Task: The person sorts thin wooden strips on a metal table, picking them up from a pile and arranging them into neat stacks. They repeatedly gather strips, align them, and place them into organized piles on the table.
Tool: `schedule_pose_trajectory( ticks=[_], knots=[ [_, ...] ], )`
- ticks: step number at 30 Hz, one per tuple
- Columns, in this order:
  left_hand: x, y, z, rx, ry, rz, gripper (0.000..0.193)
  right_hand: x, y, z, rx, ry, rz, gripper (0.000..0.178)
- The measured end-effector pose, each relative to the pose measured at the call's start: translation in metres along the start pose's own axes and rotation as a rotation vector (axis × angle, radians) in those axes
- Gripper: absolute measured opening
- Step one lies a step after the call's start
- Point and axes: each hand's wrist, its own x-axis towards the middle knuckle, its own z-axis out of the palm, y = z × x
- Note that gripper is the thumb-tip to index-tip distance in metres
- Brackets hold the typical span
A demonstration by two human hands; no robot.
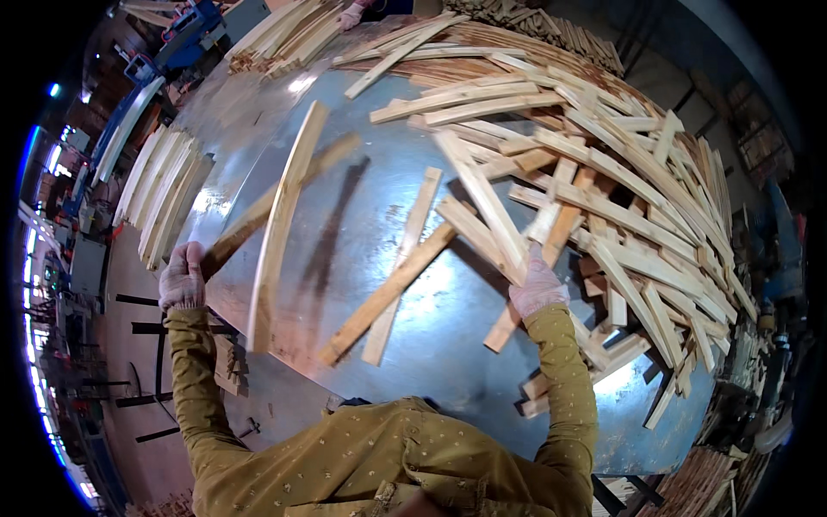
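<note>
My left hand (183,274), in a pale glove, is closed on the near end of a darker wooden strip (245,224). That strip slants away to the right, its far end slightly blurred, and a pale wooden strip (289,215) crosses in front of it. In a matching glove, my right hand (538,289) grips the near end of another pale strip (482,202) beside the pile. Between my hands, a brown strip (388,297) lies across a lighter strip (422,207) on the metal tabletop (448,353).
A large jumbled pile of wooden strips (637,207) covers the table's right side. Neat strip stacks stand at the left edge (159,194) and far left (284,39). Another person's gloved hand (351,15) rests by the far stack. Blue machinery (185,34) stands beyond the left edge.
</note>
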Motion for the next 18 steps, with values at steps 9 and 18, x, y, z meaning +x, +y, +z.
schedule_pose_trajectory(
  ticks=[9,18],
  knots=[
    [-0.076,0.055,0.182,-1.48,-0.578,-0.881,0.042,0.002,-0.213,0.146,0.737,0.159,-0.209,0.086],
    [0.259,0.159,0.242,-0.717,-0.687,-0.178,0.096,-0.009,-0.211,0.164,0.157,0.533,-0.22,0.078]
  ],
)
